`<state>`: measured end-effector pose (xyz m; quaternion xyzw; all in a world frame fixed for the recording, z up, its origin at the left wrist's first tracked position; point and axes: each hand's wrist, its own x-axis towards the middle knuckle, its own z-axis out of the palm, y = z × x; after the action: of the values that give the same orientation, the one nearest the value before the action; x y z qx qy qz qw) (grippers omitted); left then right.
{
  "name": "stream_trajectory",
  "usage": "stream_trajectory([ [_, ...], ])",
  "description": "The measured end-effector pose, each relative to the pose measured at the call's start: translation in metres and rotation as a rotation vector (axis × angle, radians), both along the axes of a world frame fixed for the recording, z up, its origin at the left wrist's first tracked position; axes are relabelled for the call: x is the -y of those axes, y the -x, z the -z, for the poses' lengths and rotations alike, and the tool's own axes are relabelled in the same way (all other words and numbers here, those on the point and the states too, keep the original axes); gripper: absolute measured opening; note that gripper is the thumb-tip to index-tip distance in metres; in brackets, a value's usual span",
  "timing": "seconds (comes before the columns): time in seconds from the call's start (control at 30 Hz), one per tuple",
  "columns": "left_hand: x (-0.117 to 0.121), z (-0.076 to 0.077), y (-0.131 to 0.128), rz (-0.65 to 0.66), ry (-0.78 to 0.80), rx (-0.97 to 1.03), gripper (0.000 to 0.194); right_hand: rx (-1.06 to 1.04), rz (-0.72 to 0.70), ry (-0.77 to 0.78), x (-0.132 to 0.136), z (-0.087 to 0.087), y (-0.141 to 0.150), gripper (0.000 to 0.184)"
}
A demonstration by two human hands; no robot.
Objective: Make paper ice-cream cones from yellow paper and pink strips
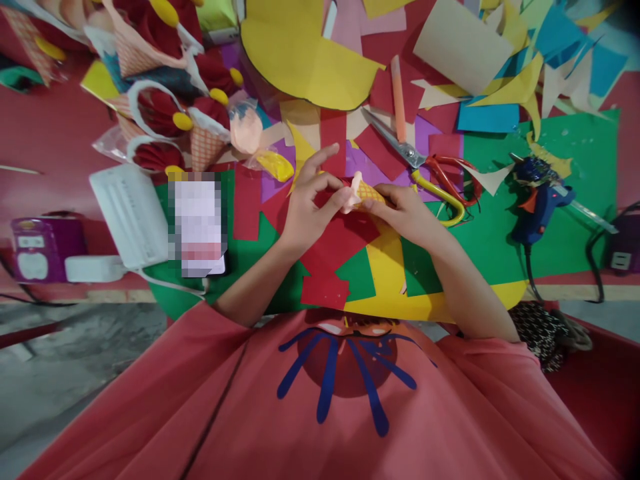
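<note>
Both grips, left hand [314, 205] and right hand [406, 212], are clamped on one yellow cone [369, 194].

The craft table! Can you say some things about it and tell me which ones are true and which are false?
1. The left hand and the right hand are both holding the yellow cone. True.
2. The scissors have one red handle and one yellow handle. True.
3. The scissors are in the right hand. False: they lie on the table, beyond that hand.
4. A see-through glue stick sticks out of the blue glue gun. True.
5. The glue gun is to the left of both hands. False: it is to the right of them.
6. The big sheet under the glue gun is purple. False: it is a green sheet.
</note>
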<state>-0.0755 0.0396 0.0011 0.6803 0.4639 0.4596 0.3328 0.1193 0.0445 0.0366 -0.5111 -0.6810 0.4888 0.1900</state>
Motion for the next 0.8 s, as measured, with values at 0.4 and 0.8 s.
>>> stream_trajectory([
  [0.4,0.003,-0.009,-0.002,0.089,-0.063,-0.015,0.019,-0.212,0.024,0.268,0.002,-0.005,-0.004,0.039],
  [0.8,0.006,-0.006,-0.008,0.014,-0.084,-0.06,0.024,-0.038,0.033,0.042,0.001,-0.003,-0.002,0.052],
])
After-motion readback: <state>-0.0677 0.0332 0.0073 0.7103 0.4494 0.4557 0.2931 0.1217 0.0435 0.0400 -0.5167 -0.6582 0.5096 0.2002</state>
